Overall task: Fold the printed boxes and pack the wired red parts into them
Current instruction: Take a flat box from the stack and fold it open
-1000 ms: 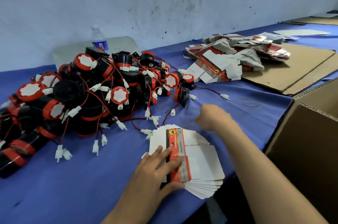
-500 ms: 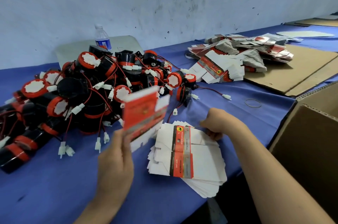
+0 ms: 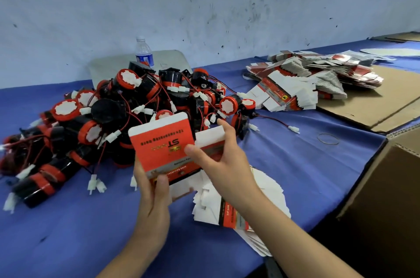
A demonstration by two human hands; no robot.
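Step in hand, as I read it: opening one flat printed box (image 3: 163, 141). It is held up off the worktop (image 3: 306, 164), red face toward the camera and print upside down, in front of the pile of wired red parts (image 3: 127, 114). It is not yet squared up, and a white flap stands out at its right side.

Left hand (image 3: 152, 196): grips the lower edge, thumb on the front, the rest of the hand behind and out of sight.
Right hand (image 3: 222, 162): thumb pressed on the red face, fingers (image 3: 225, 130) curled over the white flap. Both hands hold the same box; neither is free.

A stack of flat boxes (image 3: 238, 207) lies fanned on the worktop just below the hands. A larger heap of flat boxes (image 3: 306, 82) sits well apart at far right, partly on a cardboard sheet (image 3: 375, 107). A brown carton (image 3: 386, 198) stands at the right edge, its inside not visible.

No red part is in a hand or a box. The task looks early.

Next move, judged: press opposite edges together to pop the sleeve into a tube, then tuck one end's flaps shut. After that, one part must come out of the pile. The crossing wires and white plugs may drag neighbours along, so lifting from the top of the heap seems safest.
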